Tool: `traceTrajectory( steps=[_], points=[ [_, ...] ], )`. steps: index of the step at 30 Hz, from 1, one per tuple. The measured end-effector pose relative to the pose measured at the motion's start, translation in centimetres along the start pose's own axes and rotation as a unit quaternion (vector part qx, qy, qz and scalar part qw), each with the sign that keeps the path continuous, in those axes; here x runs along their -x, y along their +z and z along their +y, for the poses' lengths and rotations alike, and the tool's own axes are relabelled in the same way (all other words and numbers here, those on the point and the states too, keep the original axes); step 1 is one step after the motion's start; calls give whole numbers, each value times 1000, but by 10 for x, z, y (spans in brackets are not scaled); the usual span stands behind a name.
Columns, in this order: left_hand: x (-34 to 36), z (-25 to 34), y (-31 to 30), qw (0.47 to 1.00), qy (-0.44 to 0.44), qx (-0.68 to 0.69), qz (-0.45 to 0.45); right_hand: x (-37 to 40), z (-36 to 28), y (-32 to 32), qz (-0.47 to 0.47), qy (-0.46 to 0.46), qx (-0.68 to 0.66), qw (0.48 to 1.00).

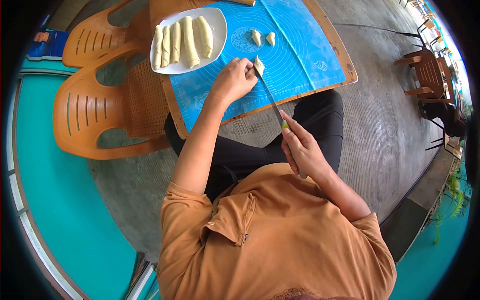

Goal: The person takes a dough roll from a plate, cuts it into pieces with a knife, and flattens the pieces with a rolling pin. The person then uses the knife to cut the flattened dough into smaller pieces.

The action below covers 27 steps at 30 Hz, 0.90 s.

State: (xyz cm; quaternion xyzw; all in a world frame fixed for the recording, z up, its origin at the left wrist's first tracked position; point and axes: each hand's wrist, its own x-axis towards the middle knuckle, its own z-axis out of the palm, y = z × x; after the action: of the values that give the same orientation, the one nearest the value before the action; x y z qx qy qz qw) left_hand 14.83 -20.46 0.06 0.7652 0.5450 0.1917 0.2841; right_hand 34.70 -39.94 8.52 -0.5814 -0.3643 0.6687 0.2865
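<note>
My right hand is closed around the green and grey handle of a knife, whose long blade points away from me. The blade's tip end lies against a small pale piece of dough on the blue pastry mat. My left hand is closed, its curled fingertips at that piece's left side; the palm hides what lies under it. Farther back on the mat lie two small cut dough pieces. Several rolled dough lengths lie on a white plate to the left.
The mat covers a wooden-edged table. Part of a wooden rod shows at the far edge. Orange plastic chairs stand close on the left. A brown chair stands farther off on the right, across the concrete floor.
</note>
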Motion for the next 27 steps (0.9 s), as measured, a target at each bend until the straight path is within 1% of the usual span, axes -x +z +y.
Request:
traceTrajectory(
  steps=[4, 6, 7, 9, 10, 12, 16, 18, 19, 21, 25, 27],
  points=[
    [0, 2, -2, 1000, -1, -6, -9, 0, 2, 3, 5, -15, -5, 1000],
    [-1, 1, -1, 1000, 3, -2, -5, 0, 3, 0, 14, -21, 39, 999],
    [-1, 0, -1, 1000, 3, -2, -6, 0, 5, -2, 15, -20, 38, 999],
    [-2, 1, -1, 1000, -5, -2, -10, -2, 8, -4, 46, -63, 116, 990],
    [-2, 1, -2, 1000, -4, -3, -11, -2, 9, -5, 47, -64, 115, 990],
    [-2, 2, -3, 1000, 2, 0, -15, -2, 10, -7, 61, -84, 158, 982],
    [1, 6, -6, 1000, -2, 1, -3, -1, 9, -8, 61, -92, 167, 980],
    [0, 10, -10, 999, -34, 21, -34, 2, 4, -11, 22, -23, 77, 997],
    [-1, 11, -11, 999, -33, 21, -34, 3, 2, -13, 22, -23, 76, 997],
    [-3, 13, -13, 996, -65, 39, -53, 5, 0, -19, -8, -7, 13, 1000],
    [-7, 11, -10, 995, -79, 44, -44, 5, 4, -27, -11, -5, -44, 999],
    [-11, 6, -5, 997, -73, -8, -16, 6, 2, -29, -16, 0, -58, 998]
  ],
)
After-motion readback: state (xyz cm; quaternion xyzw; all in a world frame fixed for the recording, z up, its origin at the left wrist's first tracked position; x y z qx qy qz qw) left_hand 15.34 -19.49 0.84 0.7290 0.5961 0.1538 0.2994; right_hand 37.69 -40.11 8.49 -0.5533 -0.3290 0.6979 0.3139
